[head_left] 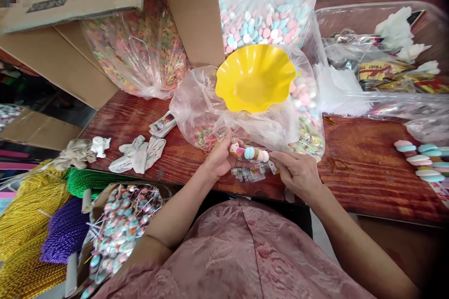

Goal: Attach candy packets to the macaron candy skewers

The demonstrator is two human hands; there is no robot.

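Over the front of the table I have a marshmallow candy skewer (pixel 249 153), a row of pink, blue and white pieces lying sideways. My left hand (pixel 220 160) is closed around its left end, and a small printed clear wrapper shows at the fingertips. At the other end, the fingers of my right hand (pixel 298 172) are pinched together against the last pale pink piece; the stick itself is hidden. Printed clear packets (pixel 249 174) lie on the table just below the skewer. Behind my hands, a yellow scalloped bowl (pixel 255 79) rests on plastic bags of candy.
An open cardboard box (pixel 201 14) holds a large candy bag (pixel 140 51) at left. Pale gloves (pixel 140 154) lie on the table. A clear tub (pixel 386 98) stands back right, with stacked macaron-like candies (pixel 430 161) nearer. Below left, a box holds finished skewers (pixel 122 224) beside coloured cords (pixel 66 229).
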